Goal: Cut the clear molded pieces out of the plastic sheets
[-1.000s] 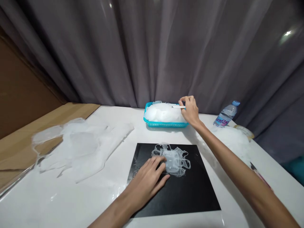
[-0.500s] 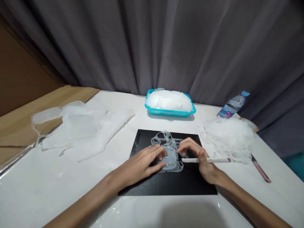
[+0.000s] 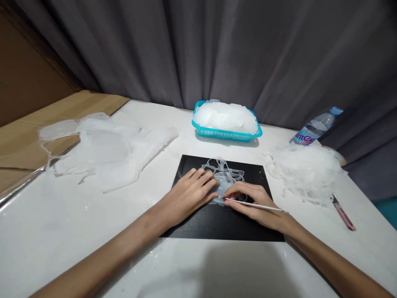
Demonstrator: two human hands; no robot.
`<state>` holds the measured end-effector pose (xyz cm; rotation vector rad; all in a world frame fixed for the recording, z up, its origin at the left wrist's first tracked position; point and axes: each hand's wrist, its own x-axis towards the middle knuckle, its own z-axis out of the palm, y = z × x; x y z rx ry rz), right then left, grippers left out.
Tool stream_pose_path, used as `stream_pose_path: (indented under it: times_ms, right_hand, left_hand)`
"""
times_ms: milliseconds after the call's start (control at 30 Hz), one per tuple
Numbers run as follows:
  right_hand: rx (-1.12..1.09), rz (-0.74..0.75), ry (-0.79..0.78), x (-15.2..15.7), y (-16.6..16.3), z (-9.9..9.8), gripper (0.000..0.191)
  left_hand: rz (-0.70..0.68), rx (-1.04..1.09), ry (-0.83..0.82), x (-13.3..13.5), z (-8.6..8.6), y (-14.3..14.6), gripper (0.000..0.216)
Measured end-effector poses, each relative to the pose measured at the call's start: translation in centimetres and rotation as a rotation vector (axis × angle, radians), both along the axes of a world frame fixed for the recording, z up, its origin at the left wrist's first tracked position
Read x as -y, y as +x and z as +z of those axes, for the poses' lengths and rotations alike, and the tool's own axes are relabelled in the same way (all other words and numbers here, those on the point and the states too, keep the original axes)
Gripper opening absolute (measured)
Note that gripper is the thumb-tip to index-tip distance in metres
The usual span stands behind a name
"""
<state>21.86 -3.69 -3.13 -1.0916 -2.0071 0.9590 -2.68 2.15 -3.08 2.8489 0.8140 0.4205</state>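
A translucent, pale grey moulded piece (image 3: 222, 182) with loops of thin clear trim (image 3: 228, 166) lies on a black mat (image 3: 217, 225). My left hand (image 3: 194, 188) rests flat over its left side, fingers stretched out, covering part of it. From the right, my right hand (image 3: 252, 203) pinches a thin white stick (image 3: 263, 205) between thumb and fingers. The stick's left end meets the piece's lower right area, and its other end reaches back over my wrist. Whether the tip is a blade is too small to tell.
Behind the mat stands a blue basket (image 3: 229, 134) heaped with white translucent pieces. Clear sheets (image 3: 114, 149) spread at the left near cardboard (image 3: 93, 103). At the right are a scrap pile (image 3: 307, 171), a tilted water bottle (image 3: 316, 127) and a pink-handled cutter (image 3: 344, 215).
My right hand has turned and moved in to the piece, bringing the stick's end onto it. My left hand lies flatter over the piece. The whole view has shifted slightly.
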Motion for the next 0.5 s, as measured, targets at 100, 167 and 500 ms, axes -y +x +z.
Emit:
stream_pose_path:
  times_ms: [100, 167, 500]
  right_hand:
    - [0.015, -0.015, 0.029, -0.23, 0.15, -0.3, 0.007]
    - [0.041, 0.002, 0.042, -0.29, 0.27, -0.41, 0.006]
    - [0.08, 0.055, 0.078, -0.49, 0.49, -0.64, 0.007]
  left_hand:
    - [0.027, 0.063, -0.083, 0.13, 0.1, 0.41, 0.029]
    - [0.012, 0.135, -0.254, 0.13, 0.31, 0.28, 0.025]
    - [0.026, 0.258, -0.605, 0.03, -0.2, -0.23, 0.024]
